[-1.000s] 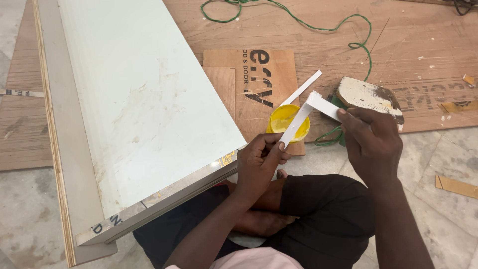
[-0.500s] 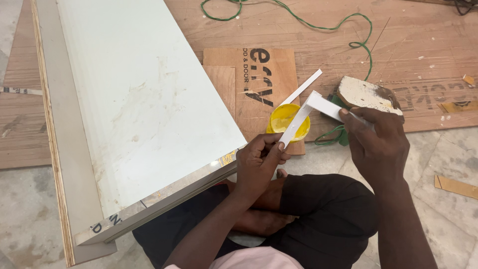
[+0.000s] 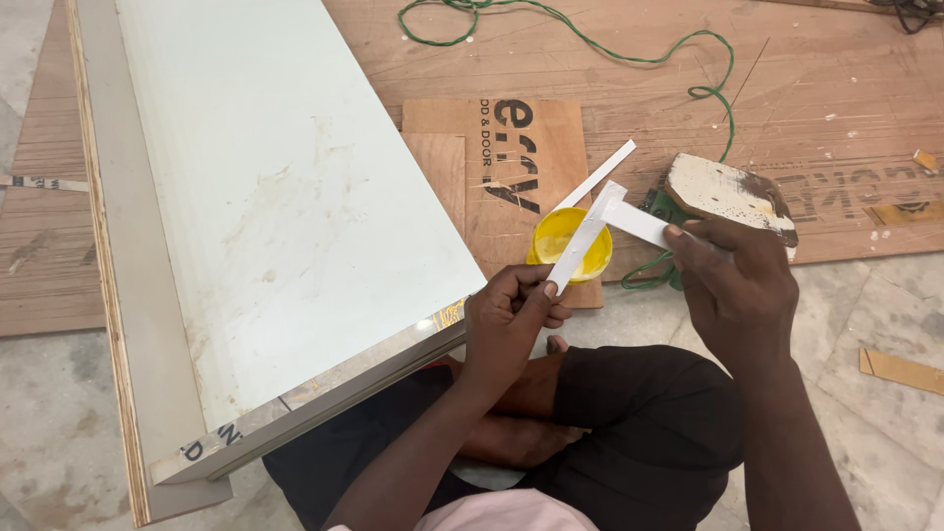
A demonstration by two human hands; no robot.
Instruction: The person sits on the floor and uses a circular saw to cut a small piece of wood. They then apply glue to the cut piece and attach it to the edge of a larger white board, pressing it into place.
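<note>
My left hand [image 3: 511, 320] pinches the near end of a thin white laminate strip [image 3: 588, 231] that angles up over a yellow lid of glue [image 3: 570, 246]. In my right hand [image 3: 733, 285] is a second flat white strip [image 3: 637, 221], its tip pressed against the first one above the lid. A large white laminated plywood board [image 3: 275, 216] rests on my lap, its near edge beside my left hand.
A wooden block with a white-smeared face [image 3: 733, 192] lies just beyond my right hand. A green cord [image 3: 639, 54] loops across the plywood sheets on the floor. A printed plywood piece [image 3: 511, 167] sits under the lid. A small wood offcut [image 3: 900, 369] lies at right.
Both hands stay nearly still; the strips keep touching over the yellow lid, with only a slight shift of the right hand.
</note>
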